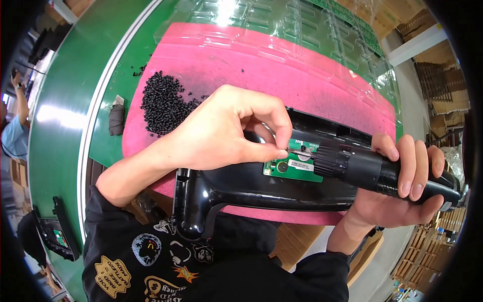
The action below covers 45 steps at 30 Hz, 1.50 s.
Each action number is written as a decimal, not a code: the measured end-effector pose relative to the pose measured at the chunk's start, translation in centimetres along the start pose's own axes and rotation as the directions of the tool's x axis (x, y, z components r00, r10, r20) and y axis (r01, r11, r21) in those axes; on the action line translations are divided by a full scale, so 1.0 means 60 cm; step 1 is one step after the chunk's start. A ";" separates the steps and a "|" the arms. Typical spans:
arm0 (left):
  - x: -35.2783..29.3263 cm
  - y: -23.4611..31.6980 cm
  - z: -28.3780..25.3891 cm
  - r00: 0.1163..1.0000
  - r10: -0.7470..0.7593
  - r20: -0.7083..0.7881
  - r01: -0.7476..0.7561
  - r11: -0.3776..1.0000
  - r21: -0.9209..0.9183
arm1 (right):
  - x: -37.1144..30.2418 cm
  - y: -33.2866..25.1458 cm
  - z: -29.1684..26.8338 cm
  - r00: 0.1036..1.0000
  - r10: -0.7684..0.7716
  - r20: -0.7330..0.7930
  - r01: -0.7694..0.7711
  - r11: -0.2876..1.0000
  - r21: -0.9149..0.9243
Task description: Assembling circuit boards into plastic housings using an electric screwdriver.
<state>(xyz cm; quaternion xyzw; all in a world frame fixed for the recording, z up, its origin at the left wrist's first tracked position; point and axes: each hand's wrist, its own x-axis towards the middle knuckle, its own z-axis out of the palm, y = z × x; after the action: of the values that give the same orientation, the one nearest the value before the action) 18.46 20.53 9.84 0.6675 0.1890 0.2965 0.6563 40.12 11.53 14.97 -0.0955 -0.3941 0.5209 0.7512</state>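
Observation:
My right hand (402, 186) is wrapped round a black electric screwdriver (354, 163), which lies nearly level and points left. Its thin metal bit (302, 152) reaches the pinched thumb and forefinger of my left hand (236, 133). A tiny dark screw (287, 149), mostly hidden by those fingertips, sits at the bit's tip. Below them, a green circuit board (293, 170) with a round black part and a white label lies in a long black plastic housing (241, 194). A heap of small black screws (163, 103) is left of my left hand.
A pink mat (216, 60) covers the green bench (65, 100). Clear plastic trays (271, 38) lie along its far side. A dark grey wrapped roll (116, 120) is at the left. Another black housing with a board (58, 234) and a person (17, 131) are farther left.

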 end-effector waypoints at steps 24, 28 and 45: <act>0.005 -0.005 0.007 0.891 0.346 0.294 -0.452 0.607 0.654 | 0.005 -0.006 -0.008 0.938 0.201 0.284 -0.163 0.975 -0.153; 0.012 -0.001 0.003 0.852 0.502 0.150 -0.441 0.533 0.722 | 0.014 -0.006 0.002 0.991 0.074 0.113 -0.060 0.991 -0.121; 0.000 -0.022 0.012 0.919 0.273 0.283 -0.393 0.664 0.636 | 0.021 -0.033 -0.027 0.999 0.042 -0.033 -0.054 0.792 -0.609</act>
<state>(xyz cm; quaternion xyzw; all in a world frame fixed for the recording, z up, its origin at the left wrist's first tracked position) 19.11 20.11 8.55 0.9059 0.1041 0.2659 0.3128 42.84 12.14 15.60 -0.3468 -0.5315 0.3844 0.6704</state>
